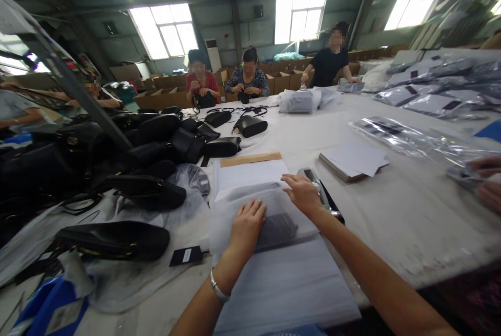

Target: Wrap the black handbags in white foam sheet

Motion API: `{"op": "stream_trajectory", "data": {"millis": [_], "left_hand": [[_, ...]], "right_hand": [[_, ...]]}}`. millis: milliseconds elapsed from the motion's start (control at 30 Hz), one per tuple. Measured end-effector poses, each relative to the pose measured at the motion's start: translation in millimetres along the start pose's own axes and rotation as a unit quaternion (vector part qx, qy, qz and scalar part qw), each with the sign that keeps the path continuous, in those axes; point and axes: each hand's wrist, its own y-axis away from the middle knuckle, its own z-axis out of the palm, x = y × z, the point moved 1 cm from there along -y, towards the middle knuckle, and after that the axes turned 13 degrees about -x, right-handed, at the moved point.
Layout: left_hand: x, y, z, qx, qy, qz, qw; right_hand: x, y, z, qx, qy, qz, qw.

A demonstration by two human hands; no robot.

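In front of me a dark bag lies wrapped in translucent white tissue paper. My left hand rests flat on the wrapped bag, fingers stretched out, a silver bangle on the wrist. At the right edge of the wrapping is my right hand, its fingers extended over the paper. Beneath the bundle spreads a stack of white paper sheets, with a brown strip at the far end. A grey and black tape dispenser stands just beyond my right hand, partly hidden by it.
Black handbags are heaped along the left. A black tag and a blue bin lie nearer. To the right sit stacked cards, clear plastic bags and packed bags. Co-workers are across the table; another's hands are at right.
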Motion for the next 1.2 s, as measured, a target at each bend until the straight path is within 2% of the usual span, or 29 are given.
{"op": "stream_trajectory", "data": {"millis": [100, 200, 333, 467, 533, 667, 800, 867, 933, 1033, 1100, 1133, 1200], "left_hand": [[-2.0, -1.2, -4.6, -0.026, -0.001, -0.011, 1.0], [-3.2, -0.7, -5.2, -0.042, -0.001, -0.013, 0.999], [-6.3, -1.1, -0.2, -0.035, -0.009, -0.021, 0.999], [-9.0, -0.7, 3.2, -0.027, -0.012, -0.014, 0.999], [-9.7, 0.2, 3.6, -0.024, -0.01, -0.012, 1.0], [-9.9, 2.1, 3.1, -0.021, -0.007, -0.014, 1.0], [-9.8, 2.8, 2.7, -0.019, -0.007, -0.012, 1.0], [-10.2, 3.0, 3.7, -0.011, -0.007, -0.008, 1.0], [-11.3, 2.9, 6.2, -0.003, -0.011, -0.006, 1.0], [-13.8, 0.9, 12.8, 0.005, -0.024, -0.01, 1.0], [-15.1, -1.6, 16.7, 0.011, -0.031, -0.014, 0.999], [-15.4, -2.6, 17.8, 0.013, -0.033, -0.015, 0.999], [-15.2, -3.4, 17.9, 0.012, -0.033, -0.016, 0.999]], "right_hand": [[26.1, 29.2, -9.7, 0.084, -0.041, 0.048, 0.994], [55.1, 71.4, -12.3, 0.137, -0.077, 0.137, 0.978], [78.0, 114.7, -0.8, 0.108, -0.129, 0.24, 0.956], [80.4, 122.1, 12.9, 0.067, -0.303, 0.311, 0.899], [77.5, 117.1, 16.6, 0.066, -0.366, 0.319, 0.872], [68.8, 108.5, 17.8, 0.085, -0.411, 0.314, 0.852], [52.7, 116.4, 6.8, 0.183, -0.431, 0.292, 0.834], [41.5, 126.4, -1.7, 0.211, -0.436, 0.283, 0.828], [31.1, 138.1, -7.4, 0.192, -0.458, 0.298, 0.815], [24.8, 153.6, -3.5, 0.132, -0.55, 0.333, 0.754], [29.7, 159.2, 4.9, 0.105, -0.593, 0.334, 0.725], [34.4, 160.3, 9.0, 0.092, -0.603, 0.328, 0.722], [45.3, 160.2, 14.2, 0.065, -0.599, 0.317, 0.732]]}}
